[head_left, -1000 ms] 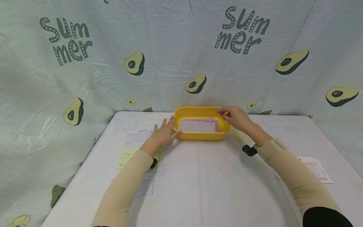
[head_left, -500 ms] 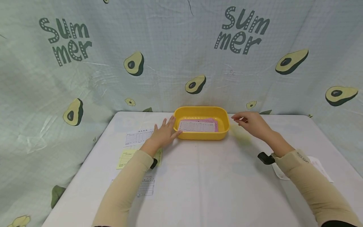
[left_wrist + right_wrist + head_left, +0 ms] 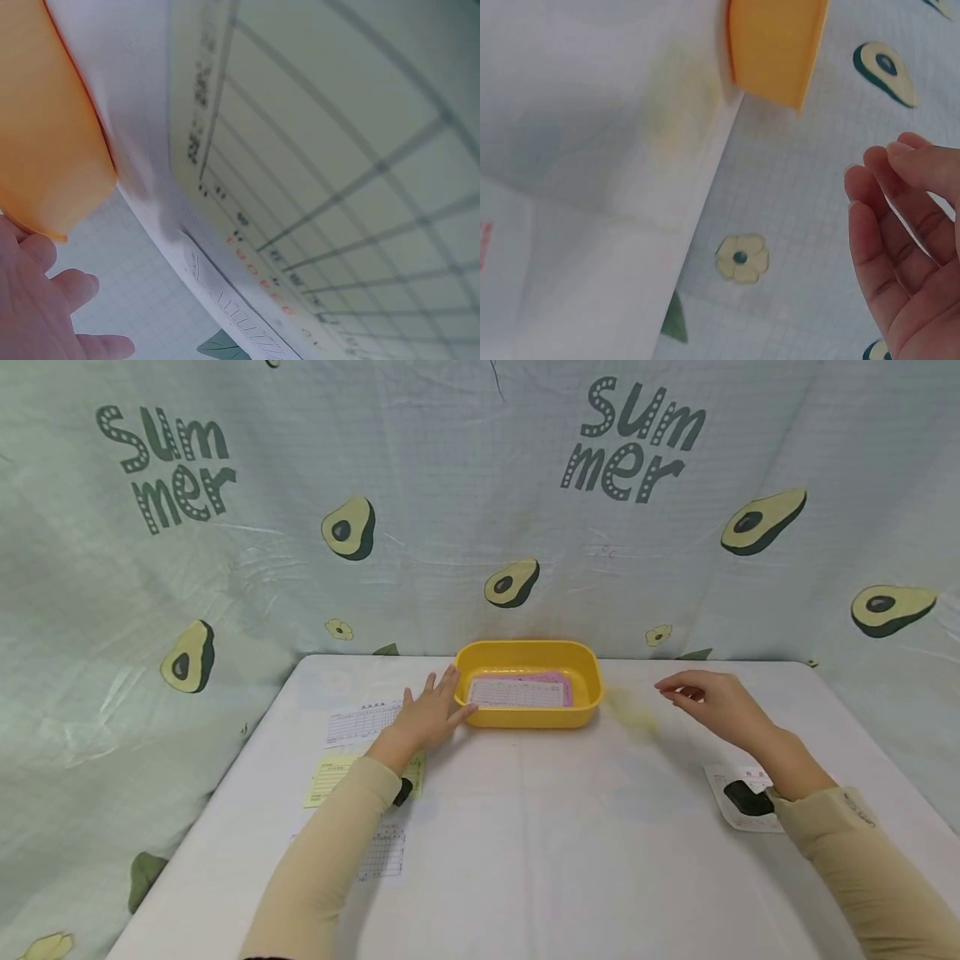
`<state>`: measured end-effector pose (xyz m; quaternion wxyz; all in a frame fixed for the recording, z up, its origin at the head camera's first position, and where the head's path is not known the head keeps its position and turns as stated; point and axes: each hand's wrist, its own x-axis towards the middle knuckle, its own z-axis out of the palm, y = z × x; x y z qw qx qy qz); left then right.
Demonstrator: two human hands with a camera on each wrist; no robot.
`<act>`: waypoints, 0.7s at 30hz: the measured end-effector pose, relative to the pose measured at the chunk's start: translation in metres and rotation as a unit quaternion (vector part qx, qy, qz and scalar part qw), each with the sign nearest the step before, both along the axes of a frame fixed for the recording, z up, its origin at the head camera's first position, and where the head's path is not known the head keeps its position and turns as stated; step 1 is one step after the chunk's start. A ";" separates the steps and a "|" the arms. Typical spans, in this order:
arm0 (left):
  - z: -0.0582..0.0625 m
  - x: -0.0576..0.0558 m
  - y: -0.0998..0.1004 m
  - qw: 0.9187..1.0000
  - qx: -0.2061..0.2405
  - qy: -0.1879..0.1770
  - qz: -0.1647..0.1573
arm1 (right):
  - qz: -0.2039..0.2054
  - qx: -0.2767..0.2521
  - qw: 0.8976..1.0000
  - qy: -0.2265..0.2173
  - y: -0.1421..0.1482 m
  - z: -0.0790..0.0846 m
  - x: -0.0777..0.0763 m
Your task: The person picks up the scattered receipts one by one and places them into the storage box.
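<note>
A yellow plastic basket stands at the back of the table. Inside it lie a white printed form and pink slips. My left hand rests against the basket's left side with its fingers spread; in the left wrist view its thumb side touches the basket's corner. To the right of the basket, my right hand hangs over the table, loosely bent and holding nothing. The right wrist view shows these relaxed fingers apart from the basket.
Under and beside the left forearm lie a white form, a yellow slip and another gridded form. A white slip with red print lies below the right wrist. An avocado-print curtain hangs behind the table.
My right hand has moved from the basket's right rim out to the right and slightly toward me. The left hand stays at the basket's left side.
</note>
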<state>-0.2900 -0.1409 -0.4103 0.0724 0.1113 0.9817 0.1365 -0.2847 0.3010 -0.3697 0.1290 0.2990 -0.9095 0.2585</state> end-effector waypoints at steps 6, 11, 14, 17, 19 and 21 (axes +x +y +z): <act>0.002 0.002 0.000 1.000 0.000 0.003 -0.003 | -0.022 0.024 0.999 0.009 0.027 -0.008 0.007; 0.001 0.002 0.000 1.000 0.002 0.002 -0.003 | -0.044 0.040 0.998 -0.001 0.048 -0.014 0.013; 0.001 0.002 0.000 1.000 0.006 0.002 -0.004 | -0.053 0.051 0.997 -0.008 0.059 -0.015 0.017; 0.001 0.002 0.000 1.000 0.007 0.004 -0.004 | -0.059 0.066 0.996 -0.013 0.073 -0.017 0.019; 0.000 0.002 0.001 1.000 0.006 0.005 -0.003 | -0.060 0.075 0.995 -0.015 0.082 -0.018 0.019; 0.000 0.002 0.000 1.000 0.005 0.006 -0.003 | -0.063 0.086 0.994 -0.018 0.091 -0.021 0.019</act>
